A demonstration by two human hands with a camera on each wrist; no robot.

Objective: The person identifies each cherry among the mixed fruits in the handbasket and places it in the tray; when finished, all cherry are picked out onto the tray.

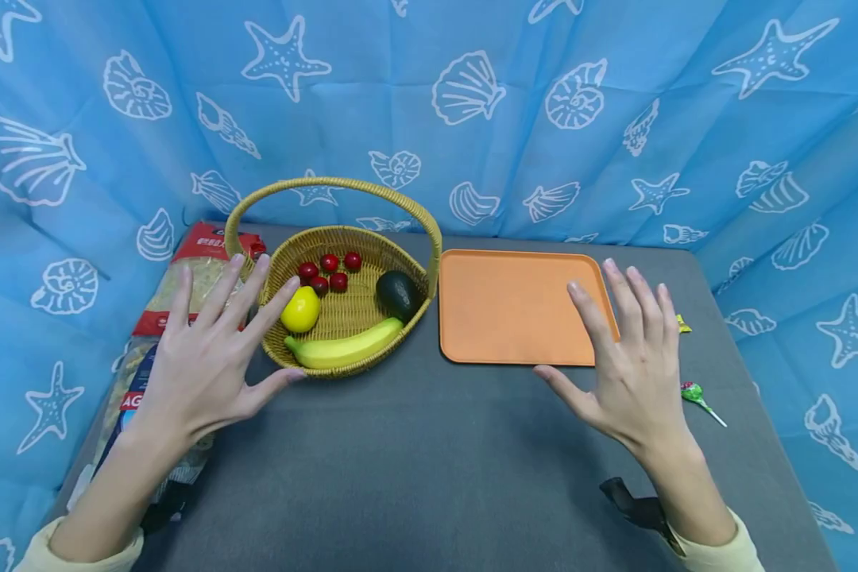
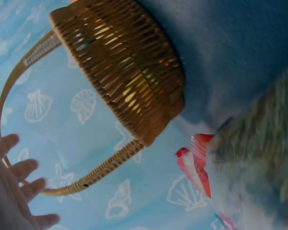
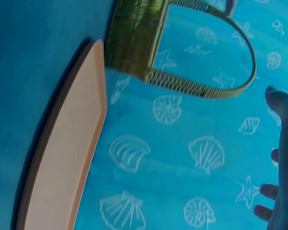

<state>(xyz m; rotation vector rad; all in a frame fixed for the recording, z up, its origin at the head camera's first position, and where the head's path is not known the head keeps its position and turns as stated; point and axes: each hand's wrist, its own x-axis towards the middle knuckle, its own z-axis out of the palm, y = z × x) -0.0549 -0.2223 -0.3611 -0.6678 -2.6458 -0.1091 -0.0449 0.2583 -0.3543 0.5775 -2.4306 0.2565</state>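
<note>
My left hand [image 1: 203, 361] hovers with fingers spread, left of a wicker basket [image 1: 336, 370] and holding nothing. Inside the basket lie a banana [image 1: 345, 345], a yellow lemon [image 1: 301, 310], a dark avocado [image 1: 398, 295] and several red cherries [image 1: 339, 282]. The basket's arched handle [image 2: 105, 167] crosses behind my left fingers in the left wrist view. My right hand [image 1: 639, 373], also spread and holding nothing, overlaps the right edge of an orange tray [image 1: 518, 306] in the head view. In the right wrist view the tray [image 3: 67, 143] shows from its side.
Plastic food bags, one with a red top [image 1: 203, 270] and one with a dark blue label [image 1: 139, 381], line the table's left side. A green-wrapped lollipop [image 1: 693, 392] and a small yellow wrapper [image 1: 682, 324] lie at the right. A blue shell-print curtain [image 1: 415, 95] surrounds the grey table [image 1: 429, 477].
</note>
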